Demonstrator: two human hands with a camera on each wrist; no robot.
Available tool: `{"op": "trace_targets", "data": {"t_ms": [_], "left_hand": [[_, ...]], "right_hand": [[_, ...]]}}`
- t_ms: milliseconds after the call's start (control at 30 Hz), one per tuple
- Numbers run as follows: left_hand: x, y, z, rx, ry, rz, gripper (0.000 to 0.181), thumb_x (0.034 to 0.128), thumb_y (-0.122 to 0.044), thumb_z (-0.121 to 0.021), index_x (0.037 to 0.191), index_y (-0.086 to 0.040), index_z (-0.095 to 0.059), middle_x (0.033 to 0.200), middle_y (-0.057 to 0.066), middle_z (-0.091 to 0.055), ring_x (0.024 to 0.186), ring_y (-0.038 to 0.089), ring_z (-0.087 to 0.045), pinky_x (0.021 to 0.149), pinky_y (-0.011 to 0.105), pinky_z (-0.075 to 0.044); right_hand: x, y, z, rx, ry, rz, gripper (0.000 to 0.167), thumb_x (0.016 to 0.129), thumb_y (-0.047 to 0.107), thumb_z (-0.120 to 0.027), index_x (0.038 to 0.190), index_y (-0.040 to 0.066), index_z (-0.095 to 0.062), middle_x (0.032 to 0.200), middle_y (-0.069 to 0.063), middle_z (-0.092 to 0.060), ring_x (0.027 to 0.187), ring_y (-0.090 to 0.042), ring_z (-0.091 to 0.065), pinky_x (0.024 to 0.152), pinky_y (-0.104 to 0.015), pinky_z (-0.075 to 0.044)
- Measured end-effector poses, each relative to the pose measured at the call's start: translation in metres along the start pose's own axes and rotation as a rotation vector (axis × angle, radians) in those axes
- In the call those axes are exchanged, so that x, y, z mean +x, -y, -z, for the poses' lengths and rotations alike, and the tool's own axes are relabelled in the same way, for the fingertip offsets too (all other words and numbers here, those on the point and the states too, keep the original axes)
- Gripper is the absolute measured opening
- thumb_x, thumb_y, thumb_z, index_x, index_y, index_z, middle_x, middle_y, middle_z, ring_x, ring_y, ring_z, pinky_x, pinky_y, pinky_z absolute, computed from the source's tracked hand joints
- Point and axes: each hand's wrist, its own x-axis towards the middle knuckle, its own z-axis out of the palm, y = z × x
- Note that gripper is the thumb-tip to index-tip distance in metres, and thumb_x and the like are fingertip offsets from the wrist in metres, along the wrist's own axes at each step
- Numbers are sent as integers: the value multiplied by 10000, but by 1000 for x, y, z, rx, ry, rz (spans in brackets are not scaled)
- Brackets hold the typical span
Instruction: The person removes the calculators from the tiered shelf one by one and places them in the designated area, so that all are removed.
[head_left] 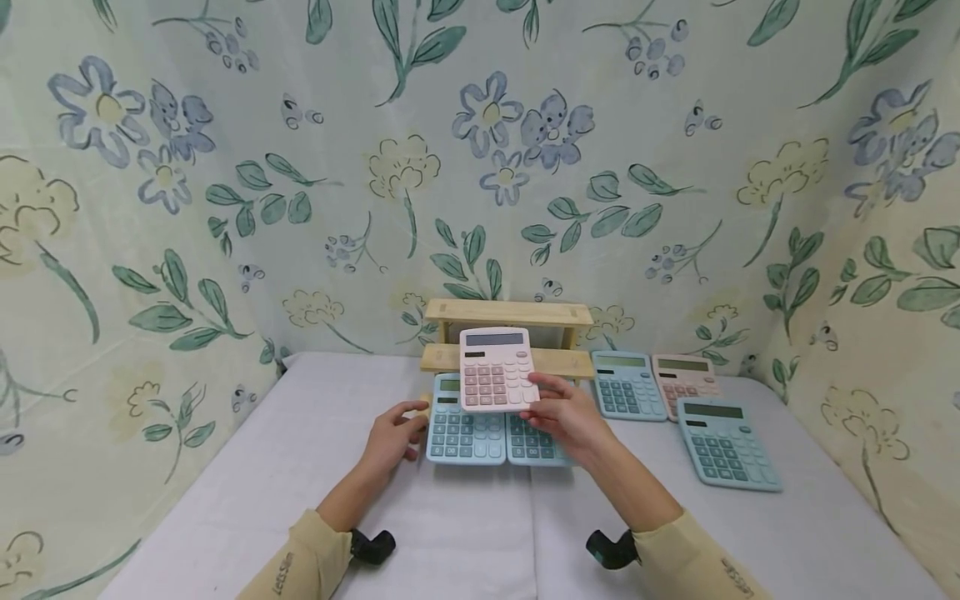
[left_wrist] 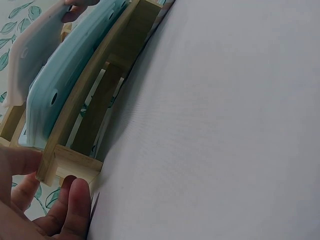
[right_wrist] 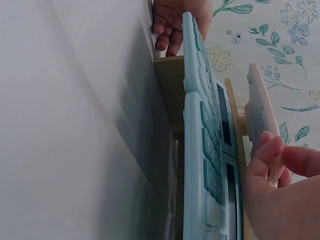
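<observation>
A pink calculator (head_left: 491, 340) is held at its right edge by my right hand (head_left: 573, 421), thumb and fingers pinching it, in front of the wooden tiered rack (head_left: 510, 312). Below it, two blue calculators lean side by side on the rack's lowest step: the left one (head_left: 467, 454) and the right one (head_left: 536, 454), the latter partly behind my right hand. My left hand (head_left: 392, 437) is at the rack's left end. In the left wrist view its thumb and a finger hold the corner of the wooden step (left_wrist: 47, 167).
Right of the rack, a blue calculator (head_left: 630, 396) and a second pink calculator (head_left: 684, 379) lie on the white-covered table (head_left: 480, 533). Nearer lies another blue calculator (head_left: 729, 446), close to the pink one. A floral curtain (head_left: 337, 208) hangs behind the rack.
</observation>
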Motion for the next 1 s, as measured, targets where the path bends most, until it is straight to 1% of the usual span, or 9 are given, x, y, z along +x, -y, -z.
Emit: {"op": "trace_targets", "data": {"t_ms": [267, 533, 800, 1000], "left_hand": [[0, -1, 0, 0, 4, -4, 304, 946, -235, -649, 1245, -192, -687, 1038, 102, -673, 791, 211, -590, 567, 297, -534], [-2, -2, 0, -2, 2, -7, 310, 948, -239, -648, 1252, -189, -682, 1057, 109, -683, 792, 210, -592, 571, 295, -535], [-2, -2, 0, -6, -5, 7, 315, 934, -234, -660, 1244, -186, -686, 1042, 106, -689, 782, 206, -596, 567, 289, -531], [-3, -3, 0, -6, -3, -2, 316, 935, -223, -657, 1244, -165, -684, 1026, 109, -688, 767, 199, -591, 556, 289, -531]], "right_hand": [[-10, 6, 15, -30, -4, 8, 531, 934, -31, -583, 1434, 130, -511, 1216, -175, -590, 917, -243, -693, 786, -245, -575], [-18, 7, 31, -60, -1, 6, 544, 950, -9, -574, 1466, 128, -469, 1224, -160, -581, 966, -253, -686, 803, -240, -573], [-27, 9, 50, -85, -30, 19, 536, 963, 6, -563, 1476, 123, -462, 1208, -144, -576, 993, -270, -689, 832, -250, -575], [-32, 11, 62, -87, -47, 23, 556, 970, 21, -565, 1501, 111, -427, 1239, -148, -571, 1034, -290, -679, 879, -272, -572]]}}
